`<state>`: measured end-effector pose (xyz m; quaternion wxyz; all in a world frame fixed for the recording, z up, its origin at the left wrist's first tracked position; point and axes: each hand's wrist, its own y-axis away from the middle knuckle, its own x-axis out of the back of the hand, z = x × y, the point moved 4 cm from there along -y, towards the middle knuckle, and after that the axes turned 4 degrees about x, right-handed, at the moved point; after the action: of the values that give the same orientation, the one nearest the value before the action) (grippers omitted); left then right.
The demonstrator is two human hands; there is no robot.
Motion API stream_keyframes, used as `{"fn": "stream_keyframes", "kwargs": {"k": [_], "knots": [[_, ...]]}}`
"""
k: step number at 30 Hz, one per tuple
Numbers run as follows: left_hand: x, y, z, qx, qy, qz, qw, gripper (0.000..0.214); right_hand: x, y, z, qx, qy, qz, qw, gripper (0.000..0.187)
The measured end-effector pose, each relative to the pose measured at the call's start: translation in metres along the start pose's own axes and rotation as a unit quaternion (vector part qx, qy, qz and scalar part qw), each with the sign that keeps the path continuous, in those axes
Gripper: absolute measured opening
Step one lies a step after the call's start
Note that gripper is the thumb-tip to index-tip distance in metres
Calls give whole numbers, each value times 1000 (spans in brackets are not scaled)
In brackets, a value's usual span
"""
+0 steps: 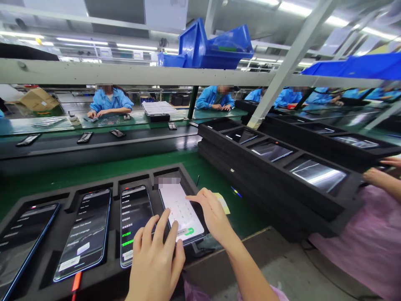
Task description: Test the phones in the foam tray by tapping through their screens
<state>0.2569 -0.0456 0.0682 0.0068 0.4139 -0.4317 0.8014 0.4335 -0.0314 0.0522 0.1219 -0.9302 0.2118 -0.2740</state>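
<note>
A phone point(183, 205) with a white keypad screen lies in the rightmost slot of a black foam tray point(115, 217). My right hand point(214, 213) reaches over its right edge, index finger stretched out at the screen by the digits, holding nothing. Fingers spread, my left hand point(156, 255) hovers at or rests on the phone's lower left; contact is unclear. It partly hides the neighbouring phone point(134, 217), which shows a dark menu with green lines. Further left lie another dark-menu phone point(86, 230) and a tilted phone point(26, 246). An orange-red cable plug point(76, 282) sits below the former.
Stacked black foam trays point(250, 184) with phones stand to the right, near another person's hand point(384, 179). A yellow note point(223, 203) lies beyond my right hand. Behind runs a belt point(62, 148) carrying small parts. Blue bins point(216, 50) sit on the overhead beam; co-workers sit opposite.
</note>
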Motion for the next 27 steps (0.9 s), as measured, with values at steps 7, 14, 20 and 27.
{"fn": "stream_keyframes", "kwargs": {"k": [7,14,20,27], "knots": [[-1,0,0,-10,-8,16,1000,30,3,0,2,13,-23,31,999,44],[-3,0,1,-17,-52,-8,998,29,9,5,-2,107,-94,-3,990,49],[-4,1,-1,-32,-60,-18,998,28,8,5,-6,152,-57,-34,986,52],[-3,-2,3,-16,-38,-18,999,27,11,7,-8,172,-69,-16,983,51]]}}
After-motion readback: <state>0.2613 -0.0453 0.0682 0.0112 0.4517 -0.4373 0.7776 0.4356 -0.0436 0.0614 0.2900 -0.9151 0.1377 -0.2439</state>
